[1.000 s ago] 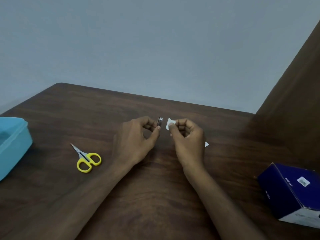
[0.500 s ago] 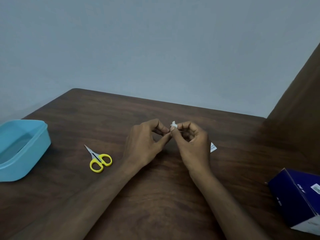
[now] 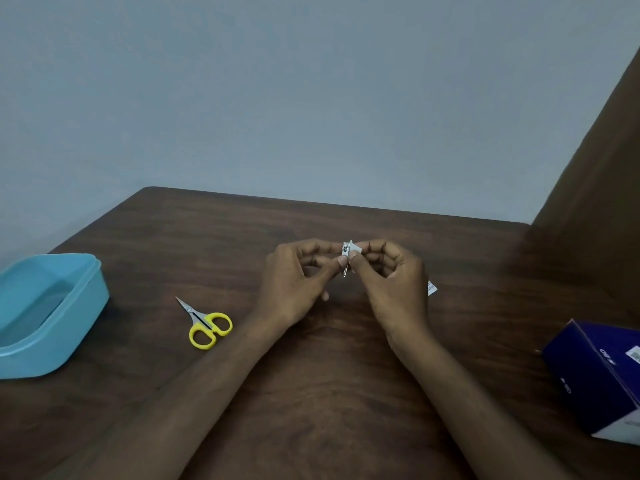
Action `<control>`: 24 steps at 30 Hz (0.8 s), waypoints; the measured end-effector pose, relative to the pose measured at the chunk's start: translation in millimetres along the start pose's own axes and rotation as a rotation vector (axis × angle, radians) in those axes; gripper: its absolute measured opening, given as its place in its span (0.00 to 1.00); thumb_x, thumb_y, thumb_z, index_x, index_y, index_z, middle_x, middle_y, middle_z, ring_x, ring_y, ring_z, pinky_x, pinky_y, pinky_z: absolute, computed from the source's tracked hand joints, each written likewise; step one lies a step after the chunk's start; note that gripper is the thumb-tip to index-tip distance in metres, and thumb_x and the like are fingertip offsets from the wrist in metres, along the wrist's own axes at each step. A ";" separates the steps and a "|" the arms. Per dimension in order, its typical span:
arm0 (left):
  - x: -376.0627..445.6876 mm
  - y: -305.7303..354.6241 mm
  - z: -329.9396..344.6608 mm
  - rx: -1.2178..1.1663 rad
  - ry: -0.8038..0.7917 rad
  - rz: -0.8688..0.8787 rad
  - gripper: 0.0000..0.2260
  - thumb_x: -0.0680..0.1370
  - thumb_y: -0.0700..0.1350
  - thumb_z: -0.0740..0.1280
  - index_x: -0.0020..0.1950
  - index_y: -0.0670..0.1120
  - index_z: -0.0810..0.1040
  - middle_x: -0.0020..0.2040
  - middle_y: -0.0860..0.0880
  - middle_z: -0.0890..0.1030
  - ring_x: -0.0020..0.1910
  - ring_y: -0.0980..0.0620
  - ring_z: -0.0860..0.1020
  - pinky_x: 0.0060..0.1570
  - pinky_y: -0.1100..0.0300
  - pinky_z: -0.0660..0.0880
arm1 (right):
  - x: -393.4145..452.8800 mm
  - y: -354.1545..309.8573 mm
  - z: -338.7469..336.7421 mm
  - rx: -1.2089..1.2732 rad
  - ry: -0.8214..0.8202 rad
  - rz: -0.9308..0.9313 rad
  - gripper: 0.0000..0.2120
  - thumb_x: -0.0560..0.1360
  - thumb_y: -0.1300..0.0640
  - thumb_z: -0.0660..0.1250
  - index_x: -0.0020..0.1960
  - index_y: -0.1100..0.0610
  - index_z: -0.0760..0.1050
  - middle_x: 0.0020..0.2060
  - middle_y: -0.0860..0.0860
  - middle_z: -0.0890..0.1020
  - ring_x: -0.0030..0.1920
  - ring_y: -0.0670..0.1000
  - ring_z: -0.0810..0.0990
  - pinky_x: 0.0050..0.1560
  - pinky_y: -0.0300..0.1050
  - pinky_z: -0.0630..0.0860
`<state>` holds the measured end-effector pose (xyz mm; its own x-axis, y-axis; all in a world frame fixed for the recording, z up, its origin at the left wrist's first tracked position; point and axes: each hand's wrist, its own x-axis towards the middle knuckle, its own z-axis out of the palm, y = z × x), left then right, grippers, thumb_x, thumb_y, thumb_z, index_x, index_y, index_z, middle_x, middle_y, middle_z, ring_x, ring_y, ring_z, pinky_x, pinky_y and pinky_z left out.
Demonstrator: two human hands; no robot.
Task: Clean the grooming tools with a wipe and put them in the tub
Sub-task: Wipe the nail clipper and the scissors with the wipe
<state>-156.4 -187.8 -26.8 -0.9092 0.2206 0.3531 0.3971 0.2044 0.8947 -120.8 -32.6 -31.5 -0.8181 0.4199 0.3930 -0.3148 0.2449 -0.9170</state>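
Single view, worn on your head; it looks forward and down across the table (image 3: 311, 393), whose far edge meets a plain wall in the upper half of the frame; your forearms enter from the bottom edge and converge near the centre, so the left hand (image 3: 294, 285) and right hand (image 3: 394, 282) sit close to the lens, at mid-frame; the wide-angle optics stretch the margins, with the tub (image 3: 83, 306) cut by the left edge and the blue box (image 3: 588, 375) cut by the right edge; a dark brown panel (image 3: 595, 185) rises at the right; with only one camera, no part of the scene is shared with a second view.
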 end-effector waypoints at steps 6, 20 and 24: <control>2.0 -1.8 -1.6 -0.028 0.050 -0.041 0.06 0.78 0.48 0.78 0.52 0.48 0.88 0.41 0.54 0.89 0.26 0.52 0.82 0.30 0.64 0.75 | -2.5 1.6 1.5 -0.112 -0.039 -0.006 0.05 0.74 0.52 0.80 0.44 0.51 0.86 0.39 0.45 0.89 0.42 0.49 0.88 0.49 0.56 0.85; 0.2 -0.9 0.0 -0.012 0.026 -0.043 0.07 0.78 0.49 0.79 0.50 0.47 0.87 0.41 0.54 0.89 0.26 0.51 0.81 0.30 0.62 0.77 | -2.6 0.6 -2.0 -0.154 -0.008 0.005 0.04 0.74 0.51 0.77 0.42 0.51 0.86 0.37 0.43 0.88 0.40 0.45 0.87 0.43 0.45 0.81; 1.6 -2.7 1.6 -0.004 0.013 -0.058 0.06 0.78 0.50 0.78 0.49 0.49 0.86 0.40 0.53 0.88 0.29 0.51 0.82 0.31 0.59 0.79 | -7.9 -10.7 -4.2 -0.172 0.140 -0.247 0.03 0.79 0.54 0.77 0.46 0.50 0.86 0.39 0.44 0.87 0.38 0.45 0.85 0.39 0.37 0.78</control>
<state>-158.7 -186.4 -29.1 -0.9322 0.1959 0.3043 0.3433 0.2127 0.9148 -109.0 -34.9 -24.6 -0.6494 0.4427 0.6183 -0.3995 0.4932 -0.7727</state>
